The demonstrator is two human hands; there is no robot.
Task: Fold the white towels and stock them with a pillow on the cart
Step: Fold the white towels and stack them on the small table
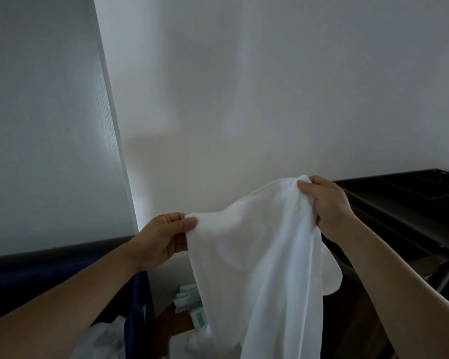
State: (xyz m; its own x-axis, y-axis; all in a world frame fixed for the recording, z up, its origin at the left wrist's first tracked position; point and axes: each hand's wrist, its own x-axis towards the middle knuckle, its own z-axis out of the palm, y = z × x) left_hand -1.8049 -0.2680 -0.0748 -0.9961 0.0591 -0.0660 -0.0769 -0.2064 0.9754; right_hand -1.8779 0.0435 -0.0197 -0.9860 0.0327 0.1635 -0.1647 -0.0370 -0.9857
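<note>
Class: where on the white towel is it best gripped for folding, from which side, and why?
Pinch the white towel along its top edge, one end from each side, as the left hand and right hand do; it hangs limp.

Dim, soft light; edges bend outward.

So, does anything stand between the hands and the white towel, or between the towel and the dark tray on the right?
Nothing visible does. The left hand and the right hand already pinch the white towel at its top edge. Toward the dark tray only the person's own right forearm crosses the gap.
</note>
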